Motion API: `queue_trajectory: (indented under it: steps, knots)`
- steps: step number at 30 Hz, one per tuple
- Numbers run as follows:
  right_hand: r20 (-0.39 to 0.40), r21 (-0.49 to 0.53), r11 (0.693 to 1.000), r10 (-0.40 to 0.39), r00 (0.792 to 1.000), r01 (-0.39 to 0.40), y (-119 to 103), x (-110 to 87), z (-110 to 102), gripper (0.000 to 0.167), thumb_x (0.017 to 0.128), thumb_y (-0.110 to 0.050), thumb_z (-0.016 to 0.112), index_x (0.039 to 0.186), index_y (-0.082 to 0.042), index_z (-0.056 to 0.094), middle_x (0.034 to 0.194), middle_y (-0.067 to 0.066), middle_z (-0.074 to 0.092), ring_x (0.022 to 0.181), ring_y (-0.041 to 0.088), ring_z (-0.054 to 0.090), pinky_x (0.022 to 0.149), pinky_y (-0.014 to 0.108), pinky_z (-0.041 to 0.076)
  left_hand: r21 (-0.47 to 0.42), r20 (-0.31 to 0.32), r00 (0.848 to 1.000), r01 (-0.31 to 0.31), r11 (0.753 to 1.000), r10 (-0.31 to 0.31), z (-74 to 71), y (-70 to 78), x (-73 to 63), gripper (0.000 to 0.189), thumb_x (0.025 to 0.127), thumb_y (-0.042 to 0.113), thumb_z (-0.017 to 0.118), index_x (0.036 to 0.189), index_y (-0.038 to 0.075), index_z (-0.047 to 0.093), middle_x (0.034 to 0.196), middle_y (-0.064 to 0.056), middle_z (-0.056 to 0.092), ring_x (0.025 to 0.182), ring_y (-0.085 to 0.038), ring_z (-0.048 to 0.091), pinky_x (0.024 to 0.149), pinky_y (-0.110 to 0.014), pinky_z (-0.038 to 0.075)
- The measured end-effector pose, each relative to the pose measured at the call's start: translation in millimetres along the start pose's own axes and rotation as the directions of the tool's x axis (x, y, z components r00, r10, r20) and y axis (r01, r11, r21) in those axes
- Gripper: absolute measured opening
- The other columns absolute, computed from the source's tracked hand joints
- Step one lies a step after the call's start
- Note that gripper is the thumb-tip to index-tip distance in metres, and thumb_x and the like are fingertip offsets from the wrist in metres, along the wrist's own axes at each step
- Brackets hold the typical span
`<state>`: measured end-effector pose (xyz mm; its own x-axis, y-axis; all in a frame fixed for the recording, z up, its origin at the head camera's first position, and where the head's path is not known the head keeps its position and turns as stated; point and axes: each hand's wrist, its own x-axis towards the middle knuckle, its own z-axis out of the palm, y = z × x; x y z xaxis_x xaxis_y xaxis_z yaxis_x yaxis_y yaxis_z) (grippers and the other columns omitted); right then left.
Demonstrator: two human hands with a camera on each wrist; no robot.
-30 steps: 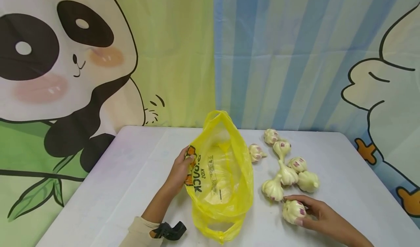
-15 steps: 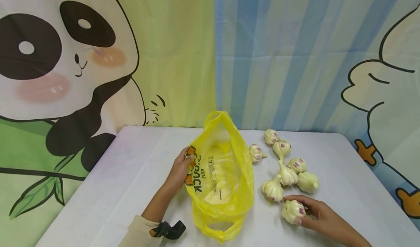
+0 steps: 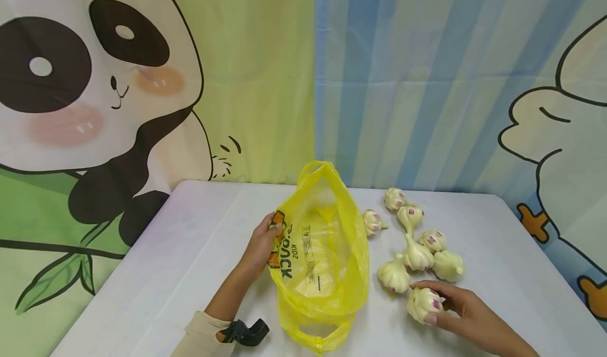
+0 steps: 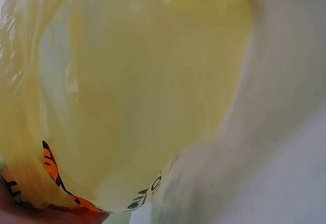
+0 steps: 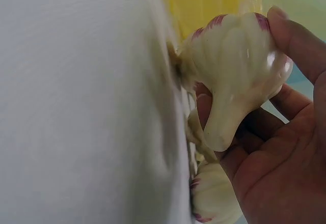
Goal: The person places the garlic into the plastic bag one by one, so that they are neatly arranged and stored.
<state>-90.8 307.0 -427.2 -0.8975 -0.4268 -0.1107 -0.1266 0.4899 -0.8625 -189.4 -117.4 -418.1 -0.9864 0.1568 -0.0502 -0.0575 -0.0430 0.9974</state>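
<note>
The yellow bag point(image 3: 354, 272) sits on the tabletop point(image 3: 204, 235) with its mouth gaping. At the bag's left side, the left hand point(image 3: 261, 243) grips its printed edge. Right of the bag, toward its near end, the right hand point(image 3: 462, 312) holds a garlic bulb point(image 3: 422, 306) between thumb and fingers; that bulb lies between the right hand and the bag, apart from the bag. The hands are well apart, with the bag between them. Seven loose bulbs point(image 3: 418, 257) also lie right of the bag: one just beside its right edge, the others clustered farther out. A black wrist piece point(image 3: 248, 334) shows left of the bag's near end. Beyond the bag hangs a panda-printed backdrop point(image 3: 256, 83).
</note>
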Motion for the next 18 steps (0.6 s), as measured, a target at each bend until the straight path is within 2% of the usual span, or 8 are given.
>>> queue_trajectory:
  steps: [4, 8, 13, 18]
  knots:
    - [-0.034, -0.007, 0.996, -0.091, 0.995, 0.091, -6, 0.5, -1, 0.046, 0.094, -0.016, 0.066, 0.136, -0.005, 0.053, 0.117, 0.001, 0.06, 0.084, 0.014, 0.051, 0.059, 0.032, 0.046, 0.008, -0.008, 1.0, 0.001, 1.0, -0.001, 0.0, 0.6, 0.1, 0.04, 0.105, 0.025, 0.041, 0.144, 0.018, 0.041, 0.108, -0.024, 0.057, 0.092, -0.042, 0.058, 0.076, -0.039, 0.052]
    - [-0.089, -0.032, 0.992, -0.126, 0.988, 0.124, -14, 2.0, 0, 0.046, 0.093, -0.016, 0.068, 0.135, -0.006, 0.055, 0.125, 0.003, 0.059, 0.089, 0.011, 0.054, 0.064, 0.03, 0.05, 0.006, -0.015, 1.0, 0.001, 1.0, -0.001, 0.1, 1.1, -0.2, 0.04, 0.105, 0.025, 0.041, 0.144, 0.017, 0.041, 0.108, -0.023, 0.057, 0.092, -0.041, 0.058, 0.075, -0.039, 0.052]
    - [-0.18, -0.077, 0.982, -0.185, 0.966, 0.174, -26, 4.7, 2, 0.043, 0.091, -0.012, 0.07, 0.132, -0.008, 0.058, 0.122, -0.002, 0.061, 0.089, 0.011, 0.055, 0.069, 0.028, 0.053, 0.001, -0.012, 1.0, 0.003, 1.0, -0.003, 0.4, 1.2, -0.4, 0.04, 0.105, 0.025, 0.04, 0.144, 0.017, 0.041, 0.109, -0.024, 0.057, 0.093, -0.042, 0.058, 0.075, -0.039, 0.052]
    - [-0.224, -0.11, 0.964, -0.26, 0.939, 0.241, -41, 11.6, 0, 0.045, 0.089, -0.006, 0.07, 0.132, -0.008, 0.058, 0.123, -0.005, 0.061, 0.091, 0.01, 0.055, 0.073, 0.025, 0.053, -0.003, -0.01, 1.0, 0.003, 1.0, -0.003, 0.1, 1.1, -0.7, 0.04, 0.105, 0.025, 0.04, 0.144, 0.017, 0.042, 0.108, -0.025, 0.057, 0.092, -0.042, 0.059, 0.075, -0.041, 0.053]
